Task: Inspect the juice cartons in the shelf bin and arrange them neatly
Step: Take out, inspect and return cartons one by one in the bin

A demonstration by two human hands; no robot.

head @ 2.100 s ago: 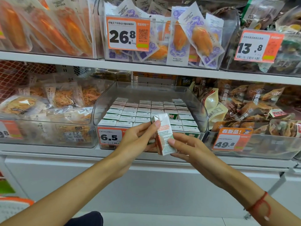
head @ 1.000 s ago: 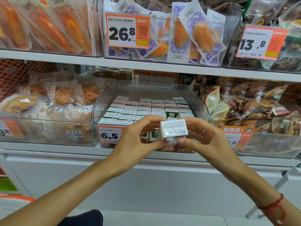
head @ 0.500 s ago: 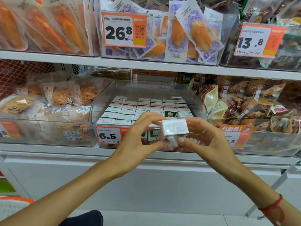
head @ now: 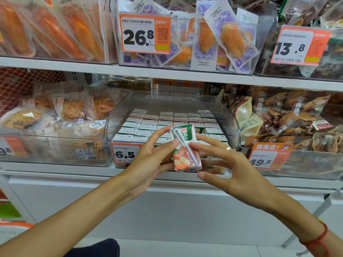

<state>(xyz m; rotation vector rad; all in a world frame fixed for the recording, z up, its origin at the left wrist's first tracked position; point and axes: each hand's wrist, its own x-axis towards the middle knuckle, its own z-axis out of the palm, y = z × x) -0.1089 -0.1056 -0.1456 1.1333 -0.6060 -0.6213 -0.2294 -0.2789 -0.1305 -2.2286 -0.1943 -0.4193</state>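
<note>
Turned since half a second ago: juice carton, formerly showing its white end to the camera, now upright with printed face and wrapped white straw showing.
Location: held in front of the clear shelf bin, just above the bin's front edge.
Left hand: fingertips and thumb pinch the carton's left side.
Right hand: fingers spread, nearly straight; fingertips touch the carton's right edge, thumb free below it. Ring on one finger, red cord at wrist.
Bin contents: rows of cartons standing with white tops up; one green-sided carton shows behind the held one.
Bin front: price tag reading 6.5.
</note>
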